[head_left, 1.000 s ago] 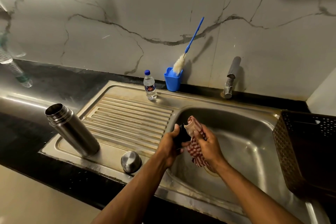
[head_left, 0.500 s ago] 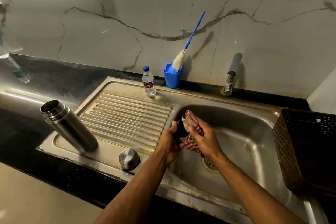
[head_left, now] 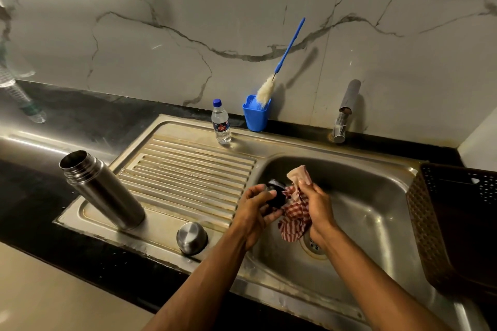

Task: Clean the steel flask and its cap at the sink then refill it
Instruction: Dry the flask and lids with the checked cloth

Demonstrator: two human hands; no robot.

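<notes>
Over the sink (head_left: pixel 376 196): cap being wiped.
Left hand (head_left: pixel 255 209) gripped the cap (head_left: pixel 277 193), right hand (head_left: pixel 317 204) pinched the cloth (head_left: pixel 294 217); flask (head_left: pixel 105 193) stood open, unfilled.

The left hand (head_left: pixel 254 208) holds a dark stopper (head_left: pixel 277 193) over the sink (head_left: pixel 376 196). The right hand (head_left: pixel 318 205) grips a checked cloth (head_left: pixel 294 216) against it. The open flask (head_left: pixel 100 189) stands on the drainboard (head_left: pixel 188 172).
</notes>
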